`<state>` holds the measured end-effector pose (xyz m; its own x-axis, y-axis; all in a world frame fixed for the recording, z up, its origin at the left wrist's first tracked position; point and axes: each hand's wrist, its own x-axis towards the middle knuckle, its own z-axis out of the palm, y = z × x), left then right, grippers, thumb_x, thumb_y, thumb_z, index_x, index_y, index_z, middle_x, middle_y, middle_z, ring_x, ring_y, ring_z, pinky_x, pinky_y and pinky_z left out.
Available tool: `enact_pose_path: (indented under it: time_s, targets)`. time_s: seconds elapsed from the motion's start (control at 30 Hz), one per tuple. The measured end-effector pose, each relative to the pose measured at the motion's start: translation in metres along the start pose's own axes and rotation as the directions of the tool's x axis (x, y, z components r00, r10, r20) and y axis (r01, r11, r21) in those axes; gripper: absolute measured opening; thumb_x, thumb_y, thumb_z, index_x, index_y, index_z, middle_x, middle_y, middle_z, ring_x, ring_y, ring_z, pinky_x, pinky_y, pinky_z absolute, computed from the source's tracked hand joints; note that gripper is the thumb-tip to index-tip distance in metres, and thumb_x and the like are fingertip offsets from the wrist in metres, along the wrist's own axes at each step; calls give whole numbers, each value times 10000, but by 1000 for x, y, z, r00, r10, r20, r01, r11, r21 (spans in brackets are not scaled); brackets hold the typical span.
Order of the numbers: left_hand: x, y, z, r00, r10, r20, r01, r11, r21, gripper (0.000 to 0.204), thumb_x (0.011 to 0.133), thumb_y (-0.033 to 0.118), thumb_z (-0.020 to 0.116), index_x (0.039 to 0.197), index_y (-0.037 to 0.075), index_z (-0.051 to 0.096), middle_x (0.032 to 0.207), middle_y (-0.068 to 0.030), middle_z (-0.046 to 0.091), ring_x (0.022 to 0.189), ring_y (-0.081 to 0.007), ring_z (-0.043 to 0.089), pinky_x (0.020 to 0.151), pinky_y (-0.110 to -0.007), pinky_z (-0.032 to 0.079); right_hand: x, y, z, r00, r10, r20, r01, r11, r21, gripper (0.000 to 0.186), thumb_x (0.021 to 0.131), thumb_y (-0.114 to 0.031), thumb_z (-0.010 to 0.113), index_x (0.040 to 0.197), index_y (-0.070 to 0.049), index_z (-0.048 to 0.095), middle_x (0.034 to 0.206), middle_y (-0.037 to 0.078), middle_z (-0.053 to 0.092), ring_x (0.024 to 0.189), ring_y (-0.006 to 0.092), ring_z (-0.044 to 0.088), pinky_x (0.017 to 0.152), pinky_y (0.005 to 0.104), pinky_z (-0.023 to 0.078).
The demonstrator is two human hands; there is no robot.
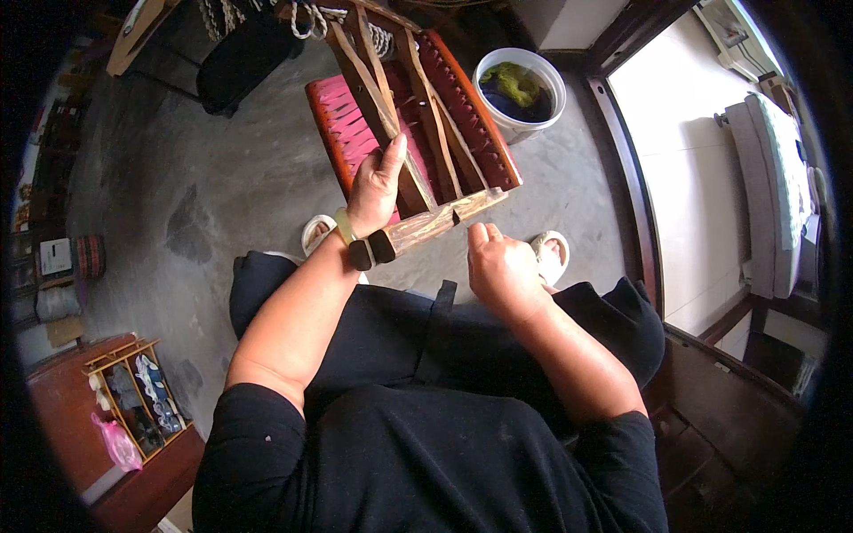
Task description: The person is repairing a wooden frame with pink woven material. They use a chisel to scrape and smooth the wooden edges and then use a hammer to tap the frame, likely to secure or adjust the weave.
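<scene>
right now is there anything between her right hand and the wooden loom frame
Nothing visible. The right hand hovers just below the near end of the wooden loom frame, with only a small open gap between them. The left hand already grips the frame farther left, clear of that gap.

Daylight floods from the open doorway (702,169) at right, overexposed; room dim, sharp centre, fisheye-bent dark rim.
</scene>
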<state>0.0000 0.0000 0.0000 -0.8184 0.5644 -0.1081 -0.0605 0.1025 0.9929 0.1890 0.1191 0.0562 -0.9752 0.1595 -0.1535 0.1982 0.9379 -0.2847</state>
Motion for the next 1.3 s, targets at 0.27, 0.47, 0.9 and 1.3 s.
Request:
enact_pose_path:
  time_s: [0.27,0.47,0.9,1.3]
  targets:
    - [-4,3,-1,999,-51,1,51,999,-6,510,926,555,512,938,57,617,797,-21,595,744,-117,566,711,-257,455,-1,-4,-2,1000,10,16,-10,1000,-11,146,784,-84,564,891,-27,484,803,122,602,711,256,667,590,358,548]
    - [-4,6,3,1000,-7,-26,7,1000,-14,510,926,555,514,946,54,613,793,-26,597,755,-118,571,712,-255,456,-1,-1,0,997,-38,-63,37,999,-6,102,817,-66,541,855,-28,454,770,140,585,683,288,653,554,377,524]
    - [-1,6,3,1000,-25,-13,25,999,-26,529,915,574,516,954,55,610,758,-36,609,705,-117,580,674,-250,460,3,0,5,999,-5,-35,4,999,-37,148,772,-95,567,875,-31,484,783,117,593,676,245,659,559,338,543]
    - [3,5,8,999,31,-28,-31,999,-19,514,918,565,519,942,59,603,749,-35,611,697,-122,585,687,-258,465,2,-2,1,996,-47,-70,44,998,-52,145,780,-91,568,885,-33,487,790,116,594,680,244,660,562,335,545]
